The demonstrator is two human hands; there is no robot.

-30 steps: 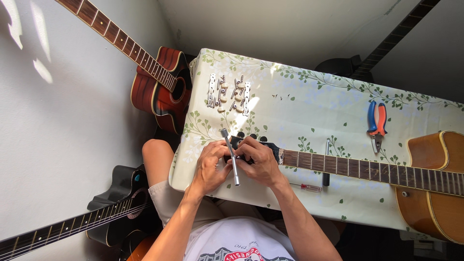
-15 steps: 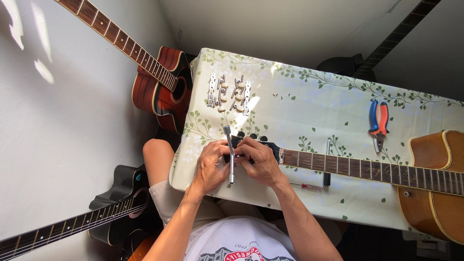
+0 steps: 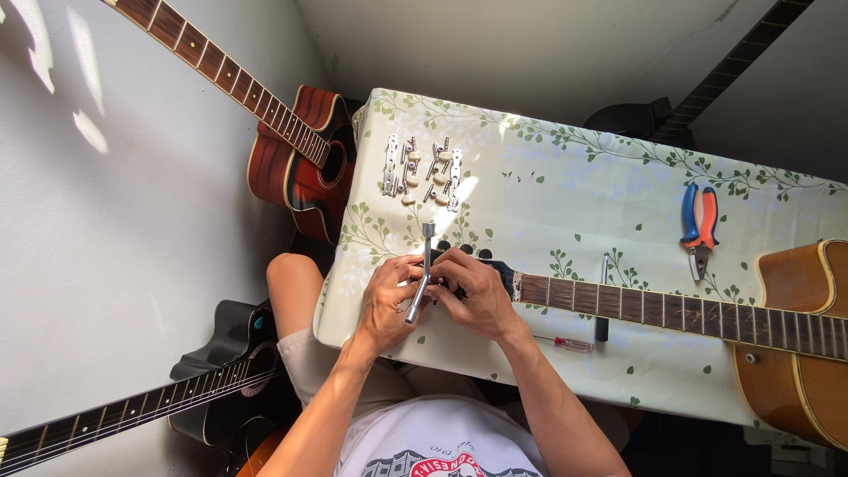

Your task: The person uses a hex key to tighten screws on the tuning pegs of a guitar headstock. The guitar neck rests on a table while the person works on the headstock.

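Both hands working a metal socket wrench at the guitar headstock

Left hand point(image 3: 386, 300) & right hand point(image 3: 468, 296) are gripping, fingers clamped on the wrench point(image 3: 421, 274), its long axis running near-far btwn them, T-head pointing away; headstock point(image 3: 495, 274) is lying on the counter point(image 3: 565, 185) under right hand, neck stretching right

The tablecloth point(image 3: 565, 190) is cream with green leafy vines, the pliers point(image 3: 699, 218) have blue and orange handles, the wrench point(image 3: 421, 274) is plain silver (pretty shiny), and the wall-side guitar point(image 3: 300, 163) is red-to-black sunburst.
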